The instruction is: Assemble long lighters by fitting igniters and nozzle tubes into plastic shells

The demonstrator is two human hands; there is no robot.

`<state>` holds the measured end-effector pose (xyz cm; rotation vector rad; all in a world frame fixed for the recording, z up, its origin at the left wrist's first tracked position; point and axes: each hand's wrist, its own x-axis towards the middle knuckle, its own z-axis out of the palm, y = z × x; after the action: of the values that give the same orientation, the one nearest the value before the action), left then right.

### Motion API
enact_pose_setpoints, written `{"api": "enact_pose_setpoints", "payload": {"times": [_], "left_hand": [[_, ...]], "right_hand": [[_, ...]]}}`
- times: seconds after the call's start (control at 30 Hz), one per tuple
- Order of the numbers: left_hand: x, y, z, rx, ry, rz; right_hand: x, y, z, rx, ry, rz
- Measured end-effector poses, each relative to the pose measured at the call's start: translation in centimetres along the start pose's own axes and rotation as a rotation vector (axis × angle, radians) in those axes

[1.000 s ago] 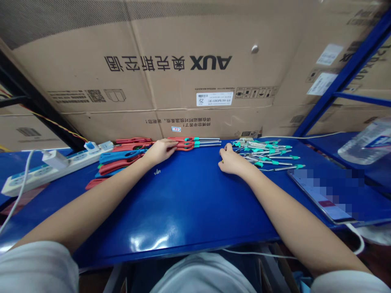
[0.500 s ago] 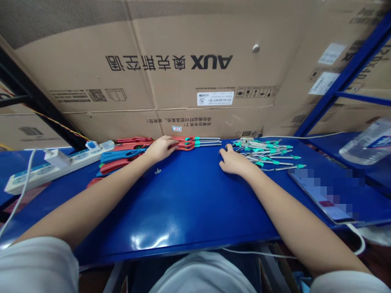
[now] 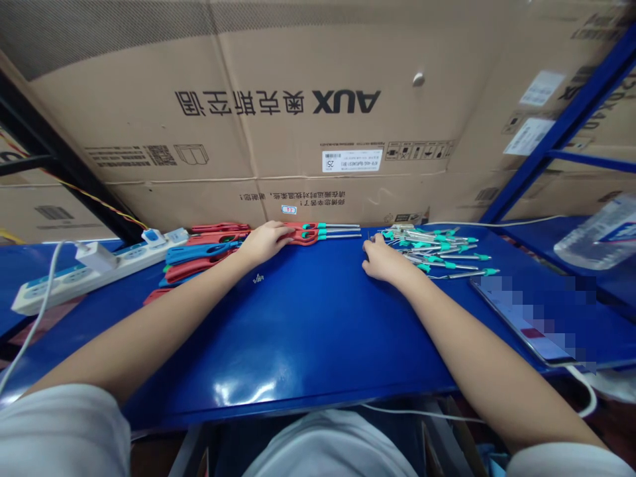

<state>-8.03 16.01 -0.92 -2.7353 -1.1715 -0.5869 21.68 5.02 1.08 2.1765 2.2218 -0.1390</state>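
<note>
At the back edge of the blue tabletop, my left hand (image 3: 268, 241) is closed over the handle end of red long-nosed lighters (image 3: 309, 234). Their teal collars and metal tubes point right. Red and blue lighter handles (image 3: 199, 252) lie stacked to the left of this hand. My right hand (image 3: 386, 258) rests at the left end of a loose pile of metal lighter tubes with teal parts (image 3: 442, 245). Its fingers are curled together beside thin wires there; what is between them is too small to make out.
A large cardboard box (image 3: 278, 59) walls off the back. A white power strip (image 3: 99, 268) lies at left, and tiny metal bits (image 3: 258, 279) sit near my left wrist. At right are a phone (image 3: 521, 318) on a cable and a clear plastic bottle (image 3: 599, 232).
The fingers of my right hand have drawn closer together at the end of the tube pile. My left hand stays on the red lighters. The whole view has shifted very slightly.
</note>
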Motion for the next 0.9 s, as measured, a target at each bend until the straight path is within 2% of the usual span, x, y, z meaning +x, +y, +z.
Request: {"api": "enact_pose_setpoints", "payload": {"times": [0.27, 0.6, 0.77, 0.9], "left_hand": [[0.6, -0.6, 0.2, 0.018, -0.022, 0.016], [0.1, 0.4, -0.4, 0.04, 0.037, -0.013], [-0.2, 1.2, -1.1, 0.044, 0.08, -0.026], [-0.9, 1.8, -2.4, 0.047, 0.114, -0.033]], "right_hand": [[-0.3, -0.1, -0.4, -0.031, -0.017, 0.015], [0.2, 0.3, 0.2, -0.008, 0.004, 0.012], [0.1, 0.3, -0.1, 0.001, 0.002, 0.07], [-0.1, 0.4, -0.2, 0.009, -0.01, 0.108]]}}
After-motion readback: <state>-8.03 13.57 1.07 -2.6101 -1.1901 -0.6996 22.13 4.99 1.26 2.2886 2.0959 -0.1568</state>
